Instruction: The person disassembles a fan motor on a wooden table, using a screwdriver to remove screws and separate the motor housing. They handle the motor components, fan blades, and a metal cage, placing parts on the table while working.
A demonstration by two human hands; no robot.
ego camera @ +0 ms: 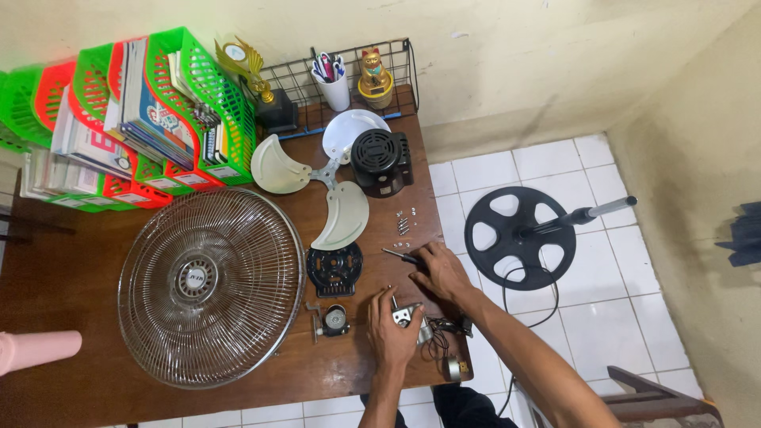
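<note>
While hands [394, 321] grip motor [408, 317], cup [336, 89] holding pens [326, 65]

Two bare forearms are seen from above, with no sleeves reaching into view. The left hand [392, 329] and the right hand [441, 271] are uncovered: no gloves, rings, watch or wristband can be made out. Dark clothing is glimpsed at the bottom edge, below the arms.

Soft, even indoor light fills the sharp wide-angle view, leaving faint shadows beside parts on the dark brown wooden counter [79, 301], mild glare on white floor tiles [626, 317], and bowed edges.
</note>
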